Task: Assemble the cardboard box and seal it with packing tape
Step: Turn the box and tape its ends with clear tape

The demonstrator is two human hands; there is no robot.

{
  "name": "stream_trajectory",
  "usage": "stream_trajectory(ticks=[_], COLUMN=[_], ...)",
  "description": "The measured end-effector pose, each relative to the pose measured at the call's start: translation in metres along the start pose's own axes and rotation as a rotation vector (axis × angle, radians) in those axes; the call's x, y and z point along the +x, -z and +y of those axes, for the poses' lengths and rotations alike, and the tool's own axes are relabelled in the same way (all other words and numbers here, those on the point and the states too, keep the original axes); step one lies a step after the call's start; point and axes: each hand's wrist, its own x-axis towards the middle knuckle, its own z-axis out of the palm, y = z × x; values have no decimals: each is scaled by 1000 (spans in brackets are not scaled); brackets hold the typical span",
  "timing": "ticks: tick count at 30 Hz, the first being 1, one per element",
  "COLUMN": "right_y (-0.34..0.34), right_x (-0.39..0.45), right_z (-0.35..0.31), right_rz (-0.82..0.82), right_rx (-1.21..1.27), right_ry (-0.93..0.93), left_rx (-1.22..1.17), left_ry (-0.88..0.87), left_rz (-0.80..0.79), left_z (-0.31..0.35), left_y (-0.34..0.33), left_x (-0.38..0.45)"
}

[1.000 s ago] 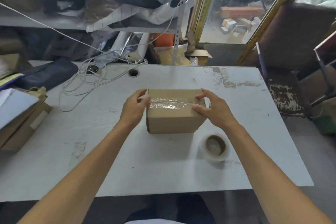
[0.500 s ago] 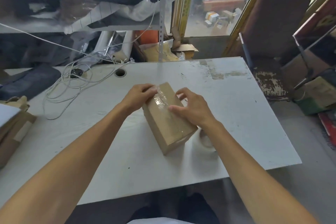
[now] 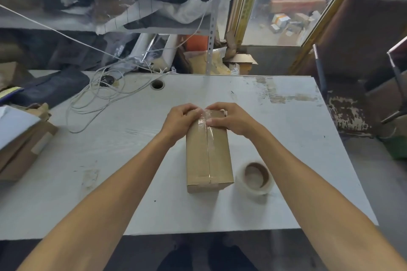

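Note:
A closed brown cardboard box (image 3: 208,156) lies on the white table (image 3: 132,160), its long side pointing away from me. A strip of clear tape runs along its top seam and down the near end. My left hand (image 3: 179,120) and my right hand (image 3: 229,119) both sit at the box's far end, fingers curled over the far edge and thumbs pressing the tape there. The roll of clear packing tape (image 3: 255,177) lies flat on the table just right of the box's near end.
White cables (image 3: 97,97) coil at the table's back left near a round cable hole (image 3: 157,84). Flat cardboard and paper (image 3: 19,138) lie at the left edge. Old tape patches (image 3: 284,97) mark the back right. A dark chair (image 3: 363,61) stands to the right.
The box has been turned on the table from lying crosswise to pointing away from me. Both hands went with it and now sit together at its far end.

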Motion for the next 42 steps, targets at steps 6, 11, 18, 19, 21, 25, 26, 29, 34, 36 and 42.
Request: stream_trajectory(ticks=[6,11,18,19,21,25,26,29,34,36,42], right_y=[-9,-16,-20,-20,-19,-17,-16,-12,0,6,34], right_x=[-5,-2,8,8,9,9,7,-1,-22,-33,-63], right_z=[12,17,12,13,14,11,12,15,25,33,62], right_rz=[84,163,266,262,257,240,228,184,233,251,292], right_rx=[1,76,137,146,168,166,168,192,109,105,150], right_ry=[36,3,-57,-54,-44,-48,-52,-67,-116,-133,-178], left_rx=[-43,-43,-37,-48,-63,-48,-36,40,184,215,153], left_ry=[-39,-44,-33,-27,-20,-15,-5,-2,-34,-52,53], left_rz=[-149,-114,-74,-68,-56,-26,-16,17,67,88,51], left_z=[-3,-2,0,-1,-1,0,0,1,11,15,19], left_y=[4,1,-3,-3,-4,-5,-5,-6,-16,-19,-32], left_x=[-11,-12,-13,-13,-15,-17,-19,-22,-30,-33,-40])
